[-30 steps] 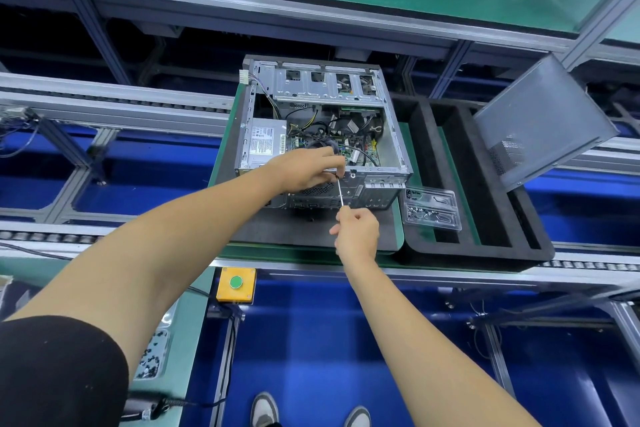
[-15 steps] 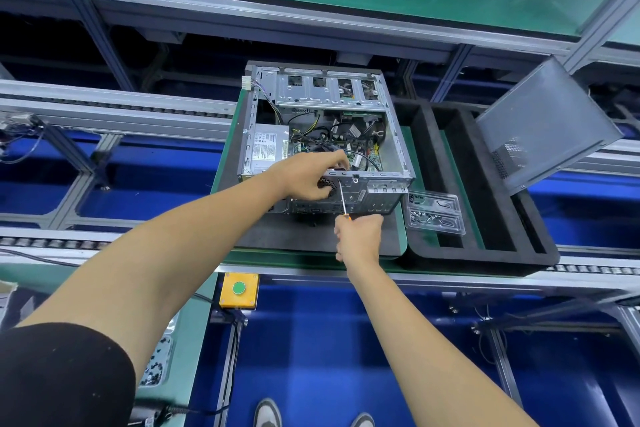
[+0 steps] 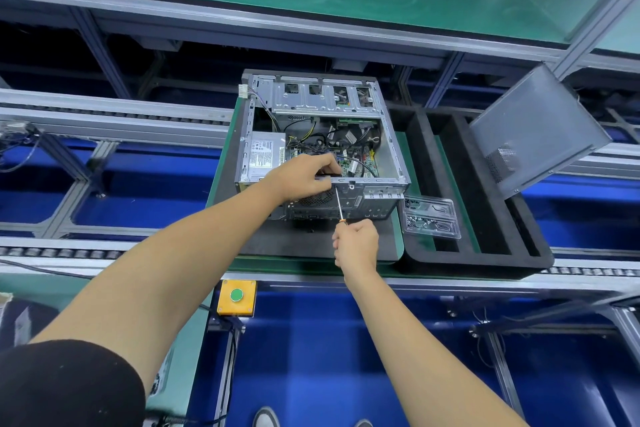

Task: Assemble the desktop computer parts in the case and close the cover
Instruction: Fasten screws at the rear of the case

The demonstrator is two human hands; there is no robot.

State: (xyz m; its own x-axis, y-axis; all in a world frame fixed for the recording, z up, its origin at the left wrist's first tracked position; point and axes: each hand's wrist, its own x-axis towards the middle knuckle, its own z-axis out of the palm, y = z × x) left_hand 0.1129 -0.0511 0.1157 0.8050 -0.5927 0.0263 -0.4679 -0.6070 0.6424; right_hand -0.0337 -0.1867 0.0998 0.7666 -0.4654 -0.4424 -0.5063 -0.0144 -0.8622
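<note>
1. An open desktop computer case [image 3: 322, 146] lies on its side on a dark foam mat; every place below is given relative to this case.
2. The left hand [image 3: 301, 177] reaches over the case's near rim, fingers curled around something dark at the rear panel, probably steadying a part while it is fastened. What exactly it grips cannot be made out.
3. The right hand [image 3: 356, 243], just in front of the case, is clenched around the handle of a slim screwdriver [image 3: 338, 203]. The thin metal shaft angles up to the rear panel, tip close beside the left hand, seemingly driving a screw.
4. The case is bare, stamped sheet metal, boxy with punched slots. Inside are a grey power supply [image 3: 263, 156], tangled black cables and a green circuit board.
5. The side cover [image 3: 533, 128], a flat grey perforated metal panel, leans tilted well to the right of the case, not yet fitted.
6. A clear, ridged plastic tray [image 3: 431, 218] sits just right of the case, within reach; it appears to hold small screws.
</note>
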